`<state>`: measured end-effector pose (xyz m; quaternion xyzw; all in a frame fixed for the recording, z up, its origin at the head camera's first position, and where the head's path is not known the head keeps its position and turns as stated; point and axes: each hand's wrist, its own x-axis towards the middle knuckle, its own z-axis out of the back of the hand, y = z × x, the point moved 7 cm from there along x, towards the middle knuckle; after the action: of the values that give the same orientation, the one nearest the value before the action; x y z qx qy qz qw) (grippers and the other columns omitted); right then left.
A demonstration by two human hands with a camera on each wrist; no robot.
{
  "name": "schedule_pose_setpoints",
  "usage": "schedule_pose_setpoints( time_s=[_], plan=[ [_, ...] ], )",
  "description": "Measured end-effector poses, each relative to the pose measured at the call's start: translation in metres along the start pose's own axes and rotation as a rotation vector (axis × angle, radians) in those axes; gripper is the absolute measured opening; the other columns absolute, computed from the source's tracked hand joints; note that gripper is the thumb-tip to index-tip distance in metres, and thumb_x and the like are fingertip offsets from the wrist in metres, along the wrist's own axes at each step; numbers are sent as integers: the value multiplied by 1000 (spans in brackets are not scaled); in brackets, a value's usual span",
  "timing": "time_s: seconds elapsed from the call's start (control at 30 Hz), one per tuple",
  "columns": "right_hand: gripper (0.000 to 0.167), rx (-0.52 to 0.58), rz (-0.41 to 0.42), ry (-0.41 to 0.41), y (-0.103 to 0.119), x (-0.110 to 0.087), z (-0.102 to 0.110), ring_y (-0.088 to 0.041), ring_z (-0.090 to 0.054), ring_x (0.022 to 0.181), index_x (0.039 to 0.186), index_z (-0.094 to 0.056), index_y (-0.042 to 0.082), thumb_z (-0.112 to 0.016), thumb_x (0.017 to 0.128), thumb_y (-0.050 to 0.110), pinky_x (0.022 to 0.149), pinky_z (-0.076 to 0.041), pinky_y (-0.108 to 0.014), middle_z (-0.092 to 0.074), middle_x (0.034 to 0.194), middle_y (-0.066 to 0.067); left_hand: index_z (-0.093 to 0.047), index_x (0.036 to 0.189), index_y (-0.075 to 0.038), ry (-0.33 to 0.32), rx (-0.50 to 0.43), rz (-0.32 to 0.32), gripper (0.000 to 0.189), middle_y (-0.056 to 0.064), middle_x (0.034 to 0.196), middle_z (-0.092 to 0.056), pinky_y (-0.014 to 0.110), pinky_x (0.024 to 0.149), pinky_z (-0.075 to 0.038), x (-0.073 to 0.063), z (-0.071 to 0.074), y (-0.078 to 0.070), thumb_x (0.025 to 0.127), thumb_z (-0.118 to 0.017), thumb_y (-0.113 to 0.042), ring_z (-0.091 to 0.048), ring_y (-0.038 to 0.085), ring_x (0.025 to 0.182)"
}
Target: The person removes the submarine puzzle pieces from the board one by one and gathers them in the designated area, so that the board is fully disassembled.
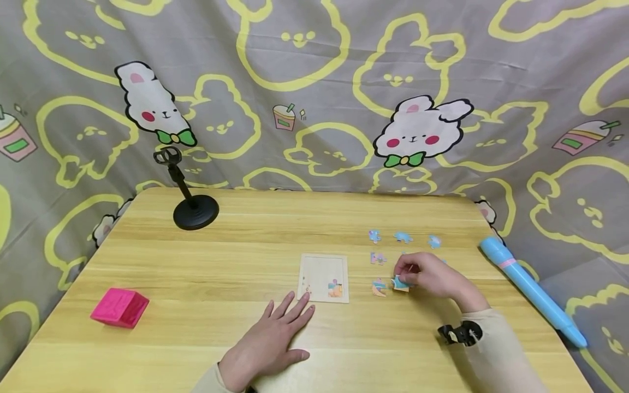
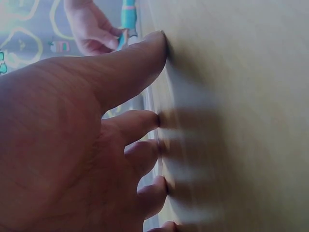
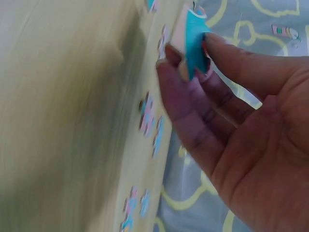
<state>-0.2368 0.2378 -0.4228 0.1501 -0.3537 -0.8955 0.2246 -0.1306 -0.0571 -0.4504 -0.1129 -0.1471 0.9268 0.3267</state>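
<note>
Between thumb and fingers my right hand (image 1: 431, 275) pinches a blue-and-orange jigsaw piece (image 1: 401, 283), lifted off the table in the right wrist view. My left hand (image 1: 272, 341) lies with fingers spread on the table, fingertips at the lower left corner of a pale wooden puzzle tray (image 1: 345, 278). In the tray's lower right corner sits a fitted orange-and-blue piece (image 1: 336, 289). Loose jigsaw pieces lie in rows right of the tray, among them an orange one (image 1: 379, 287), a pink-and-blue one (image 1: 378, 258) and a blue one (image 1: 403, 237). My right hand hides some of them.
A pink cube (image 1: 119, 308) stands at the left of the wooden table (image 1: 221, 273). Behind it is a black stand (image 1: 195, 212) with a round base. Along the right edge lies a long blue pen-shaped object (image 1: 533, 292). A patterned curtain (image 1: 314, 98) hangs behind the table.
</note>
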Motion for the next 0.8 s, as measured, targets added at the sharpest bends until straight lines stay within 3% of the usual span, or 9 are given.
schedule_pose_setpoints(
  time_s=[0.33, 0.8],
  plan=[
    [15, 33, -86, 47, -29, -5, -2, -17, -51, 70, 91, -66, 6, -58, 91, -7, 60, -45, -26, -59, 80, -3, -40, 151, -12, -8, -13, -2, 77, 6, 161, -24, 63, 108, -25, 0, 1, 0, 88, -69, -45, -21, 35, 145],
    [21, -60, -80, -29, -27, -5, 1, -15, -51, 69, 86, -67, 10, -58, 90, -9, 59, -44, -27, -59, 79, 1, -40, 152, -12, 11, -39, 0, 78, 5, 161, -23, 63, 108, -25, 1, 2, 0, 87, -71, -44, -20, 35, 145]
  ],
)
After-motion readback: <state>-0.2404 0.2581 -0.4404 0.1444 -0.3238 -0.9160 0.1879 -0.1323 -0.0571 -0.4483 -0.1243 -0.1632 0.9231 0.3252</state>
